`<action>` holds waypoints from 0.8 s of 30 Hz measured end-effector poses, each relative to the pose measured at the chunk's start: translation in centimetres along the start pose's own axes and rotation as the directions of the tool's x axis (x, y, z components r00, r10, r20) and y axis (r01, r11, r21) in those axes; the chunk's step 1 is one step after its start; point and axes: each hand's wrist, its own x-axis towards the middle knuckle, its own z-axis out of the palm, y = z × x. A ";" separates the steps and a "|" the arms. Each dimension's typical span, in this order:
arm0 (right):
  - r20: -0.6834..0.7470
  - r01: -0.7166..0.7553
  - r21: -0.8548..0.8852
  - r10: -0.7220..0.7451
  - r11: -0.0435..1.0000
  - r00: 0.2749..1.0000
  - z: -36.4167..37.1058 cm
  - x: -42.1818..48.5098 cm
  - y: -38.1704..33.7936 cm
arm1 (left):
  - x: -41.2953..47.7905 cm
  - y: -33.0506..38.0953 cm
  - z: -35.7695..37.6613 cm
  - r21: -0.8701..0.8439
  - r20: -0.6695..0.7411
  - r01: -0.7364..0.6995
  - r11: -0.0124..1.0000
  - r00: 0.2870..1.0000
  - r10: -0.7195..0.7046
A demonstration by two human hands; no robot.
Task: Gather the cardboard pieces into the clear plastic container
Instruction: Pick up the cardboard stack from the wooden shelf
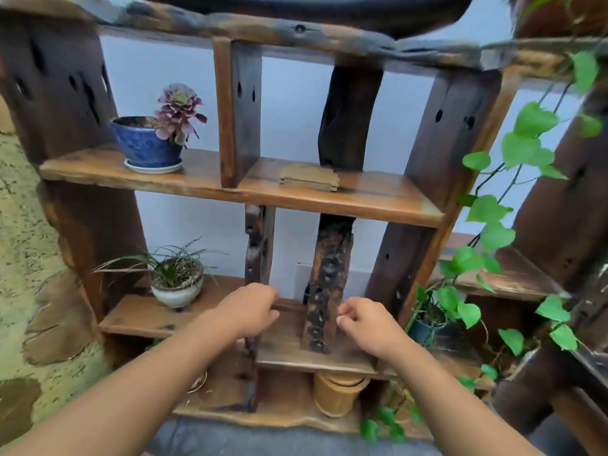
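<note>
A small flat stack of brown cardboard pieces [309, 178] lies on the middle shelf of a rustic wooden shelf unit [378, 199], to the right of a short upright divider. My left hand [251, 309] and my right hand [367, 322] hover well below the stack, in front of the lower shelf, both loosely curled with nothing in them. No clear plastic container is in view.
A purple succulent in a blue pot [149, 143] stands on the middle shelf at left. A grassy plant in a white pot [176, 284] sits on the lower shelf. A green vine [487, 209] hangs at right. A bamboo cup [337, 394] stands at the bottom.
</note>
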 end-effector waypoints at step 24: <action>-0.071 -0.200 0.395 0.247 0.897 0.966 -18.0 18.9 -10.9 | 15.8 -1.2 -20.3 -0.245 -0.214 0.075 0.966 0.968 -0.130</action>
